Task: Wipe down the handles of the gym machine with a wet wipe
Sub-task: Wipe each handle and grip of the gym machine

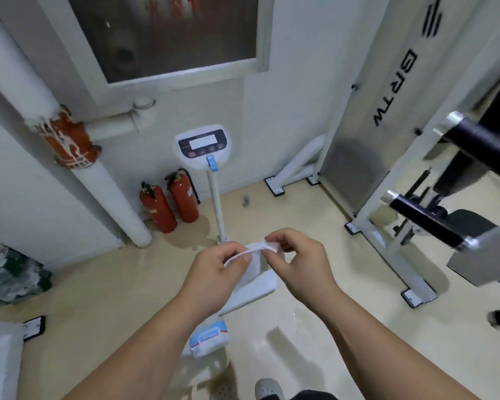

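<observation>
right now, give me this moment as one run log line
wipe: clear of machine | left hand: pinches wipe | right hand: pinches wipe | handles: untouched | pack: on floor

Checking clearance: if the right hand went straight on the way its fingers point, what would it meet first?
Likely the left hand, just past the wipe both hands pinch; the right hand points leftward at it.

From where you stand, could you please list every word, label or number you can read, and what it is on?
"BRTW": on the gym machine panel, letters turned sideways.
Scale display head: print too small to read.
Fire extinguishers: labels too small.
Wipe pack: print blurred.
Window: red marks at top, blurred.
</observation>
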`<action>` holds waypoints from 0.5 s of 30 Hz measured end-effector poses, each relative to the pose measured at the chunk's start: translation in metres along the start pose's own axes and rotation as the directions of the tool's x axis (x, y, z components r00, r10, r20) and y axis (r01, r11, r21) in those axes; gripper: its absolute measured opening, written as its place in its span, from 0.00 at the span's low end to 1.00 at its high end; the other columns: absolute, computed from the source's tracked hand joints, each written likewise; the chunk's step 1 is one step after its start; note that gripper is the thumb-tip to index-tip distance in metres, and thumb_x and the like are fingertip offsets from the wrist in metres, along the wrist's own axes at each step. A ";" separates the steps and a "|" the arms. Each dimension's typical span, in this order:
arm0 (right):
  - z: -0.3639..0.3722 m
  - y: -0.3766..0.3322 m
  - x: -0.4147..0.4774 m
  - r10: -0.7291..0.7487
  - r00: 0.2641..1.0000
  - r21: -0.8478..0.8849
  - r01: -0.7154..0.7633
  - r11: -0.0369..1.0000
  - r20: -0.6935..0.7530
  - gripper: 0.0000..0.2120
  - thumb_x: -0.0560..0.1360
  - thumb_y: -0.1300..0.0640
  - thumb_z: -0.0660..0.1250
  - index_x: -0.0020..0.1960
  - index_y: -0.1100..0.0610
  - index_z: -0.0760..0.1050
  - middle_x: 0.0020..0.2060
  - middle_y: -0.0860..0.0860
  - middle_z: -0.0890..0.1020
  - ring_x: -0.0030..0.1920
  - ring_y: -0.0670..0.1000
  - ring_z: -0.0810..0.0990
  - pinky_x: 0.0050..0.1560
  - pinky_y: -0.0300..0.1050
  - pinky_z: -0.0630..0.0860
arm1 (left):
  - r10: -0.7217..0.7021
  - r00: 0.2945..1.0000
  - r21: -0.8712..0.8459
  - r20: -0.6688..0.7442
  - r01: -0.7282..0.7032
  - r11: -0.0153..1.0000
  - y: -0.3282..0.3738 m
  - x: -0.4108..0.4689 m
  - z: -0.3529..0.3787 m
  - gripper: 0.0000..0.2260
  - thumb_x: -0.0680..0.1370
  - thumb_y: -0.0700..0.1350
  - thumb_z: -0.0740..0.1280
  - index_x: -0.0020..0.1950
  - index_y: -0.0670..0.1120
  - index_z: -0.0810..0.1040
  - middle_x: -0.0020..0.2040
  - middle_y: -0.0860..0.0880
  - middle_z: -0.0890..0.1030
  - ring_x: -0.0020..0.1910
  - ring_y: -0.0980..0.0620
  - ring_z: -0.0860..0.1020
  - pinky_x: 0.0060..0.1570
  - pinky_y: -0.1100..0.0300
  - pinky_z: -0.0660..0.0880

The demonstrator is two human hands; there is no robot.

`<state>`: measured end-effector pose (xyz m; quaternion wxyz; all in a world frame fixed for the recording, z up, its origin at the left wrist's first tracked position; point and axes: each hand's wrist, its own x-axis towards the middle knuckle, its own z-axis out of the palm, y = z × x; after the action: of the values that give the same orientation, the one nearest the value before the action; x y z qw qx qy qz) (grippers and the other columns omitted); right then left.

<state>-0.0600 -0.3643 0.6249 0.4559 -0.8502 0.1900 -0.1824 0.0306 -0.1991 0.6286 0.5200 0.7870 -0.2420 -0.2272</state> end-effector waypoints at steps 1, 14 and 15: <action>-0.006 -0.001 -0.005 -0.008 0.999 -0.046 0.005 0.999 -0.054 0.09 0.73 0.60 0.75 0.48 0.48 0.82 0.44 0.39 0.82 0.48 0.42 0.80 0.49 0.34 0.75 | 0.011 0.999 -0.005 0.035 -0.011 1.000 0.006 0.004 0.001 0.09 0.79 0.46 0.68 0.39 0.49 0.82 0.36 0.47 0.79 0.35 0.56 0.74 0.37 0.62 0.69; -0.091 -0.003 -0.125 0.401 0.620 0.216 -0.354 0.910 -0.674 0.12 0.76 0.61 0.72 0.42 0.44 0.82 0.37 0.40 0.85 0.40 0.45 0.84 0.43 0.38 0.77 | 0.276 0.769 -0.109 0.577 -0.263 0.959 0.091 0.005 0.107 0.07 0.74 0.51 0.68 0.43 0.54 0.86 0.40 0.54 0.86 0.42 0.50 0.82 0.40 0.55 0.77; -0.099 -0.003 -0.130 0.421 0.581 0.257 -0.345 0.903 -0.696 0.12 0.76 0.61 0.72 0.43 0.44 0.83 0.38 0.40 0.86 0.40 0.44 0.84 0.43 0.36 0.76 | 0.284 0.751 -0.116 0.596 -0.270 0.956 0.096 0.001 0.116 0.08 0.73 0.53 0.68 0.43 0.53 0.86 0.39 0.52 0.85 0.41 0.47 0.81 0.39 0.53 0.76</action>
<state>-0.2197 -0.3689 0.6611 0.4075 -0.6190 0.5274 -0.4156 -0.0528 -0.3147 0.6758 0.4517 0.6219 -0.5068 -0.3903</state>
